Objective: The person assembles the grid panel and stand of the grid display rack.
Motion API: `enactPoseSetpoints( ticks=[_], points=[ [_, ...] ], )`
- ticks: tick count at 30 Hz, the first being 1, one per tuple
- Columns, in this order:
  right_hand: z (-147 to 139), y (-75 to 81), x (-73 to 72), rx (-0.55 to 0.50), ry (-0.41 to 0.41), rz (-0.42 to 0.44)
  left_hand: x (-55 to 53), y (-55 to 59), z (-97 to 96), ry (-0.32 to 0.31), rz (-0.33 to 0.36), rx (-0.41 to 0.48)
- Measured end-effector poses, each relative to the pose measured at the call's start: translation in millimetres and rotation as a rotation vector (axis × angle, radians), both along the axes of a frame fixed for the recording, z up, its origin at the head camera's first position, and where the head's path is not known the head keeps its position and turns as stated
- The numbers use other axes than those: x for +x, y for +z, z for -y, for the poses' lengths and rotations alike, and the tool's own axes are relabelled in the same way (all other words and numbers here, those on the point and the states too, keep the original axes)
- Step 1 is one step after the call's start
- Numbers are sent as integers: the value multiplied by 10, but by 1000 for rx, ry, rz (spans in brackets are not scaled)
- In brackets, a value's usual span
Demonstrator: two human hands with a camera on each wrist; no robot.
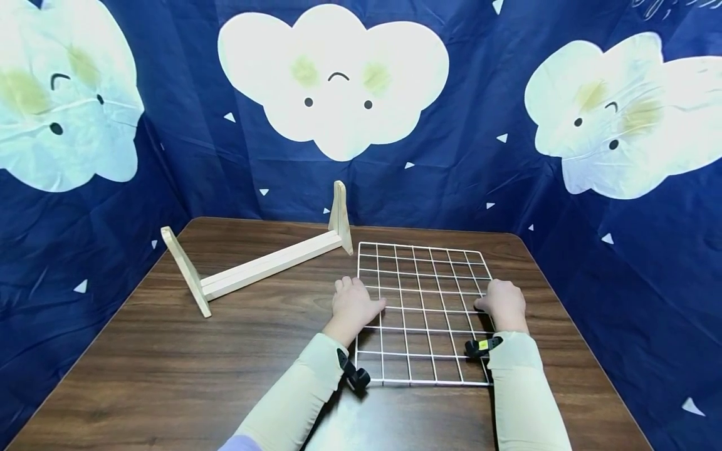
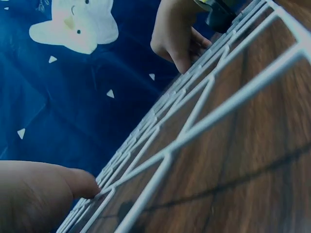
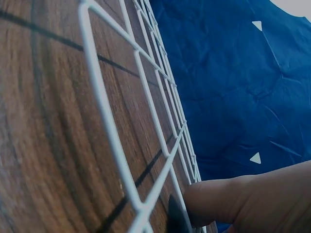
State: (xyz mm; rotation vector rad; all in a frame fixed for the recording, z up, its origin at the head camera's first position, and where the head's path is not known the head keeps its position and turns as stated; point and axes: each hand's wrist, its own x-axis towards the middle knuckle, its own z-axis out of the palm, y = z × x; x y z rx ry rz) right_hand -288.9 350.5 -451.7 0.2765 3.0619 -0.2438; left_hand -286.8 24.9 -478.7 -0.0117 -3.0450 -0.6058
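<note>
A white wire grid panel (image 1: pixel 417 381) lies over the right half of the table, flat or nearly so, its shadow showing on the wood beneath. My left hand (image 1: pixel 351 308) grips its left edge, with the thumb (image 2: pixel 80 183) laid on the wires. On the opposite edge my right hand (image 1: pixel 504 305) holds the panel, its thumb (image 3: pixel 209 201) against the wires in the right wrist view. Most fingertips of both hands are hidden. Left of the panel stands a pale wooden frame (image 1: pixel 271 266), made of two upright end pieces joined by a crossbar.
The brown wood-grain table (image 1: pixel 141 376) has rounded far corners. Dark blue cloth (image 1: pixel 485 175) with white clouds and small triangles hangs behind it and on both sides. Each wrist bears a small black camera on a strap, the left camera (image 1: pixel 356 379) near the panel's front corner.
</note>
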Motion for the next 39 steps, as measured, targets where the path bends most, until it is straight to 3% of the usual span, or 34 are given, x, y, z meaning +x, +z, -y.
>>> enactPoseSetpoints(
  ticks=[8,14,23,39],
  points=[
    [8,-58,26,1,-27,39,10,-1,-14,14,19,53],
    [-12,-51,69,-58,-70,86,11,-24,-9,26,48,58],
    [-80,-38,82,-140,-127,63,-22,-3,-6,45,48,66],
    [-156,14,48,-180,-172,30,-57,50,-37,46,52,82]
  ],
)
